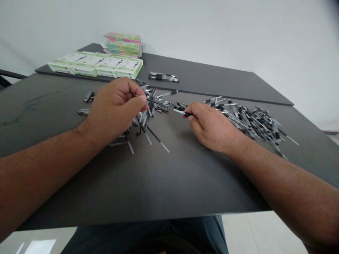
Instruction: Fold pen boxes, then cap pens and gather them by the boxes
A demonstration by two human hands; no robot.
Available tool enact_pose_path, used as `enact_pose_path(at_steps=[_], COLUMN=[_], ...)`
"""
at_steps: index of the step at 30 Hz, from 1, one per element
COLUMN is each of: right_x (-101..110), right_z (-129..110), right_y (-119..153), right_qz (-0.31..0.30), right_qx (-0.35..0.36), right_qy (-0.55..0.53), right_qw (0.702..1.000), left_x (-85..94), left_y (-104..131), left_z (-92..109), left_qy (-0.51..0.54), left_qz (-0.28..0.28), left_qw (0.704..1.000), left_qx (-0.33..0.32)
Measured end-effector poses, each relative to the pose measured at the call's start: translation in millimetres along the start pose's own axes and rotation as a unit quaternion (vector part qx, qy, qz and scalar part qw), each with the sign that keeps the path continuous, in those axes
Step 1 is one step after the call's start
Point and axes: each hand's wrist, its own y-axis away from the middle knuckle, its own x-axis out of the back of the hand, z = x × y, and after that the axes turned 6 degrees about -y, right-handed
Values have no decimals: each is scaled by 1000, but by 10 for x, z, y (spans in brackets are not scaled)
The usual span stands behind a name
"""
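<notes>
My left hand [113,102] pinches the end of a thin dark ink refill [153,101] between thumb and fingertips. Gripped by my right hand [209,125] is a clear pen barrel [178,111] with a black grip, pointing left. Refill and barrel line up, and the refill seems to reach into the barrel's open end. Below and behind my left hand lies a scatter of loose refills [159,139] and clear pen parts. Beyond my right hand is a heap of clear pens with black grips [249,120].
A small row of pens [163,77] lies on the raised dark board [212,79] at the back. Green-and-white pen boxes [103,65] stand side by side at the back left, with a stack of colourful packs [123,46] behind them. The dark table's front edge is near my lap.
</notes>
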Motion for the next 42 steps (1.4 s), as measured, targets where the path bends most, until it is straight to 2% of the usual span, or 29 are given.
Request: enact_pose_path(at_steps=[3,8,10,13,21,26,30,33,36,42], right_x=[-11,-28,-31,-31,-43,-67,-69,-50,-32,-17], right_z=[10,13,3,-27,-114,-98,-85,-78,-57,-29], right_y=[2,8,13,24,52,50,41,38,37,37], right_qz=[7,13,19,20,5,6,20,39,60,82], right_qx=[20,49,57,48,57,76,84,75,64,46], right_qy=[-3,-9,-15,-29,-64,-87,-107,-119,-129,-127], right_qw=[1000,999,998,998,996,993,990,989,988,988], left_x=[-15,-79,-97,-110,-130,-132,-106,-39,50,137], left_y=[6,55,77,101,121,124,126,98,24,-151], left_z=[94,115,118,151,275,306,279,218,133,-11], left_qy=[19,12,6,-14,-75,-100,-61,-31,-52,-213], left_qz=[13,-40,-45,-44,-94,-89,-97,-73,-53,-156], left_qw=[1000,999,998,997,987,984,987,993,995,962], left_qx=[9,-22,-35,-61,-111,-115,-110,-88,-59,-67])
